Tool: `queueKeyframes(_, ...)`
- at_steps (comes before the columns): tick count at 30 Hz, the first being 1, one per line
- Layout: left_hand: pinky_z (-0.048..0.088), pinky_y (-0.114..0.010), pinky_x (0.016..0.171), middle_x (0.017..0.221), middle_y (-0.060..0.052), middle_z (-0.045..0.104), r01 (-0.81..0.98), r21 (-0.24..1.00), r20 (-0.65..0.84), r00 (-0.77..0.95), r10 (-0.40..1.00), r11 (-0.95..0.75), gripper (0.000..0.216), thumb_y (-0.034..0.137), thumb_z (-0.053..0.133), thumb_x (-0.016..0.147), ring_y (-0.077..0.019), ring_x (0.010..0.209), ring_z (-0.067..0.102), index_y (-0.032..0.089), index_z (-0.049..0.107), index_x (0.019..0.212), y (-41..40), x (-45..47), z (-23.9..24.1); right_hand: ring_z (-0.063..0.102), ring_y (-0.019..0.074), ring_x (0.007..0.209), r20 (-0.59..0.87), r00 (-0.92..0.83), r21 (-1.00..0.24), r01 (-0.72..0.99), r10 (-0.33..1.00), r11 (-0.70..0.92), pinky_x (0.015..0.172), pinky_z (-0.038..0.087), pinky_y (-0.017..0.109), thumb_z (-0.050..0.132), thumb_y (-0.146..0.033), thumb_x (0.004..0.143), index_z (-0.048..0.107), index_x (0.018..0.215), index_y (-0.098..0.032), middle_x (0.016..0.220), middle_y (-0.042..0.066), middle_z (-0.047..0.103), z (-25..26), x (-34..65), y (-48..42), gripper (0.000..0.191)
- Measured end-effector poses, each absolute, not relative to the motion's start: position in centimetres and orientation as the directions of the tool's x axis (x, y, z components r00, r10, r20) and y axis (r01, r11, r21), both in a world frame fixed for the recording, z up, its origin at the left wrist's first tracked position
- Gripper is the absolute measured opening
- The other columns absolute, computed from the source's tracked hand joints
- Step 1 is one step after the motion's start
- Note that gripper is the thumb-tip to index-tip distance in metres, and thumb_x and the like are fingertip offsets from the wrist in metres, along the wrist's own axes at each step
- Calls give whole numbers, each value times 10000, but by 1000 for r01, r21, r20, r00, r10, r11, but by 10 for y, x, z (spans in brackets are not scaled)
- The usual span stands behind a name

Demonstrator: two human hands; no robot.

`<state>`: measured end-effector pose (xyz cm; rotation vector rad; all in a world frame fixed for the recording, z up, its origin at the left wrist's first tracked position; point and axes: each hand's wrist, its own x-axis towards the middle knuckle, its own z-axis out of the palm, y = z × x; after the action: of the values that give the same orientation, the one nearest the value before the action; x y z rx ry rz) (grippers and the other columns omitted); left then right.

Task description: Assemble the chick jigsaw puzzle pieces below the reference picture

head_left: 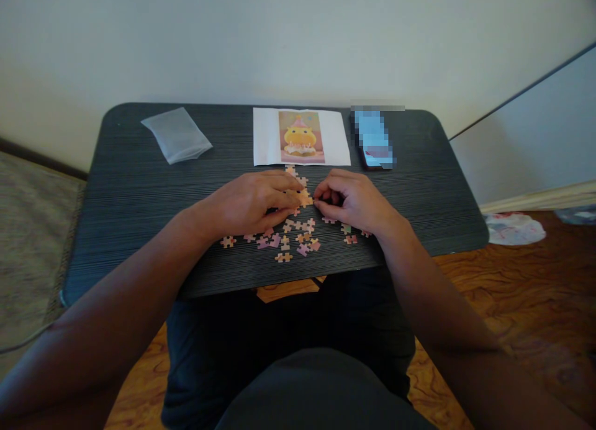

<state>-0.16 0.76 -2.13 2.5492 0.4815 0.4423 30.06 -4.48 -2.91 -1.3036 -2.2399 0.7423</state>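
Observation:
A partly joined jigsaw puzzle (pixel 303 194) in orange and pink tones lies mid-table, just below the printed picture. My left hand (pixel 251 197) rests over its left side with fingers stretched out, hiding part of it. At its right edge my right hand (pixel 349 197) pinches a small puzzle piece (pixel 311 201), largely covered by the fingertips. Whether that piece is locked into the others cannot be made out. Loose puzzle pieces (pixel 285 242) are scattered nearer to me, several of them partly under my hands.
A paper sheet (pixel 335 138) shows a yellow character with a cake. Right of it lies a phone (pixel 375 141) with a lit, blurred screen. A clear plastic bag (pixel 179 135) is at the back left. The dark table (pixel 139 188) stands against a wall.

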Motion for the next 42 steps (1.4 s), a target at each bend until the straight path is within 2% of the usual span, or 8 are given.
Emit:
queueKeyframes(4, 626, -554, 1332, 1551, -138, 853, 237, 518, 226, 889, 398, -822, 287, 220, 732, 1128, -341, 1529, 771, 273, 960, 1294, 9, -1, -24, 644, 201, 832, 94, -451, -646, 651, 887, 399, 798, 511, 394, 785, -279, 1002, 808, 1069, -242, 1021, 45, 736, -28, 300, -45, 80)
queueKeyframes(12, 674, -550, 1282, 1536, -163, 857, 201, 402, 301, 892, 337, -893, 300, 226, 697, 1152, -345, 1480, 808, 225, 956, 1303, 11, -3, -30, 639, 179, 785, 105, -461, -681, 612, 881, 401, 747, 493, 372, 794, -270, 1016, 808, 1063, -229, 996, 34, 740, -31, 302, -43, 64)
queueKeyframes(17, 683, -495, 1265, 1503, -135, 875, 192, 367, 332, 887, 321, -910, 298, 232, 677, 1170, -305, 1455, 820, 242, 943, 1304, 10, -1, -31, 627, 167, 743, 103, -454, -690, 608, 885, 392, 714, 483, 360, 801, -271, 1007, 807, 1043, -225, 957, 24, 736, -30, 301, -42, 59)
queueKeyframes(24, 710, -510, 1191, 1448, -174, 876, 160, 304, 344, 901, 265, -939, 297, 235, 654, 1190, -335, 1402, 834, 198, 923, 1311, 8, 2, -27, 624, 168, 756, 133, -448, -692, 597, 884, 407, 723, 488, 358, 826, -314, 1003, 809, 1077, -234, 981, 24, 743, -32, 304, -43, 111)
queueKeyframes(32, 671, -547, 1239, 1444, -173, 861, 185, 337, 321, 899, 298, -923, 268, 243, 709, 1171, -345, 1446, 798, 203, 910, 1344, 7, 3, -31, 656, 174, 787, 178, -430, -702, 575, 885, 421, 744, 524, 368, 788, -258, 994, 803, 1100, -256, 1008, 19, 735, -30, 309, -47, 107)
queueKeyframes(38, 645, -585, 1259, 1467, -183, 843, 216, 267, 282, 914, 290, -939, 275, 285, 695, 1182, -368, 1471, 772, 196, 903, 1339, 5, 5, -31, 644, 168, 752, 327, -359, -651, 585, 874, 484, 742, 499, 376, 754, -185, 953, 795, 1037, -252, 941, 3, 698, -29, 315, -47, 115)
queueKeyframes(42, 635, -589, 1275, 1478, -188, 840, 226, 229, 274, 918, 285, -947, 292, 316, 666, 1203, -374, 1494, 762, 183, 912, 1285, 4, 6, -29, 643, 168, 749, 325, -389, -627, 594, 862, 505, 734, 487, 374, 755, -168, 936, 798, 995, -249, 914, -1, 697, -29, 317, -45, 108)
